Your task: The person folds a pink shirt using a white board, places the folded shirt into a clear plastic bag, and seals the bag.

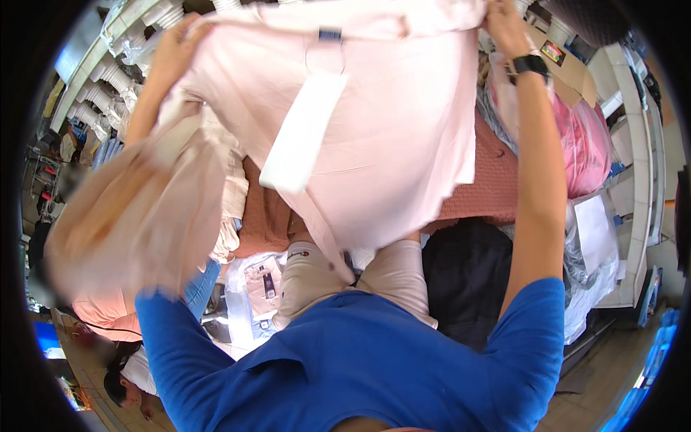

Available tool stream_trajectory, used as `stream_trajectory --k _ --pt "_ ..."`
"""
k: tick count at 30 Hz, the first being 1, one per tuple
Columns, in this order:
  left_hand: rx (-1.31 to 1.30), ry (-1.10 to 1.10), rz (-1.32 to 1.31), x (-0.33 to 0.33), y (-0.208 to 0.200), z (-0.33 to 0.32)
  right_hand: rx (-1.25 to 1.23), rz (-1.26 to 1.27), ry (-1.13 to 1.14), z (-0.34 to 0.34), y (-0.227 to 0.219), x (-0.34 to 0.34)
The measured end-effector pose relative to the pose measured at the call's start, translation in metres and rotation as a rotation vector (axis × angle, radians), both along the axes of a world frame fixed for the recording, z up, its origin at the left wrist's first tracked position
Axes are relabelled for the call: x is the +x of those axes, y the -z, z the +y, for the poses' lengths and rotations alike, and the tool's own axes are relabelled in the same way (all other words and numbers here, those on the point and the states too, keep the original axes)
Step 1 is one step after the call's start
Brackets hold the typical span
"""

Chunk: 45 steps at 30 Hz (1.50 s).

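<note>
A pale pink shirt (pixel 403 137) hangs spread out in front of me, held up between my two hands. My left hand (pixel 178 45) is closed on the cloth at its upper left. At the upper right, my right hand (pixel 505 30), with a black watch on the wrist, grips the other top corner. A dark label (pixel 330 34) shows near the shirt's top edge. From a thin loop below it dangles a long white tag (pixel 306 133), tilted across the cloth. One sleeve (pixel 144 205) hangs over my left forearm, smeared by motion. My fingertips are partly hidden by the fabric.
Brown textured cloth (pixel 484 176) covers the surface before me. A black padded item (pixel 466 270) lies right of my legs. Pink plastic-wrapped goods (pixel 584 147) and a cardboard box (pixel 576 72) stand right. A bagged folded garment (pixel 263 288) lies left of my legs. People are at the left.
</note>
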<state>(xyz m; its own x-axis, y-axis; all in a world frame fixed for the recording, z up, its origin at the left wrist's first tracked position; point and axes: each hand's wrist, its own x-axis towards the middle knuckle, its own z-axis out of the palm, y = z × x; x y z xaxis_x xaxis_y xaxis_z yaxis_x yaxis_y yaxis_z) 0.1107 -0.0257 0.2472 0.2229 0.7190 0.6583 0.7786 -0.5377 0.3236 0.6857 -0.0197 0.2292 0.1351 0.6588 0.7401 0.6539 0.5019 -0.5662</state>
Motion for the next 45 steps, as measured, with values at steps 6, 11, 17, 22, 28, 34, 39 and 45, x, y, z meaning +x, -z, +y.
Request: stream_trajectory --k 6,11,17,22,28,34,39,45 --pt "-0.181 -0.217 -0.057 -0.038 0.154 0.072 -0.253 -0.197 -0.107 0.039 0.135 -0.056" --pt "0.079 0.163 0.022 0.043 0.24 0.008 -0.422 -0.306 -0.274 0.013 0.248 0.029" --pt "-0.263 0.415 0.115 0.084 0.33 -0.219 -0.877 -0.455 -0.166 -0.078 0.314 0.089" --pt "-0.572 0.087 -0.194 0.111 0.412 -0.283 -1.007 -0.106 -0.152 -0.125 0.329 0.076" --pt "-1.101 0.169 -1.063 0.115 0.462 -0.271 -0.644 -0.396 0.217 -0.131 0.367 0.068" --pt "-1.035 0.162 -0.931 0.11 0.454 -0.268 -0.819 0.077 0.118 -0.127 0.363 0.08" --pt "-1.068 0.273 -0.946 0.11 0.402 -0.286 -0.823 0.338 -0.025 -0.131 0.331 0.101" --pt "-0.911 0.303 -1.277 0.083 0.297 -0.233 -0.808 0.431 -0.056 -0.116 0.294 0.123"
